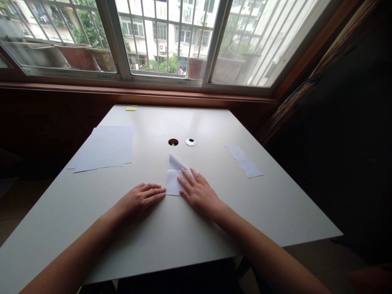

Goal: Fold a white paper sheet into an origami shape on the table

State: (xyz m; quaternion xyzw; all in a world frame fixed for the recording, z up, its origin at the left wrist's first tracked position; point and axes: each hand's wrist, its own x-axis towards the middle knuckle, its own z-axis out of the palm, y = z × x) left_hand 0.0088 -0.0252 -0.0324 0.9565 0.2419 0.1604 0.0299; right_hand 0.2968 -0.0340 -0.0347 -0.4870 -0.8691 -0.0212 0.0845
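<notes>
A small folded white paper [174,178] lies on the white table [159,228] in front of me, one pointed flap standing up at its far end. My right hand [198,191] lies flat on its right part, fingers stretched out and pressing the paper down. My left hand [141,198] rests palm down on the table just left of the paper, its fingertips touching the paper's left edge.
A stack of white sheets [104,148] lies at the left. A narrow paper strip [244,161] lies at the right. A cable hole [173,142] and its round cap [190,142] sit mid-table. Yellow sticky notes [131,108] lie at the far edge below the window.
</notes>
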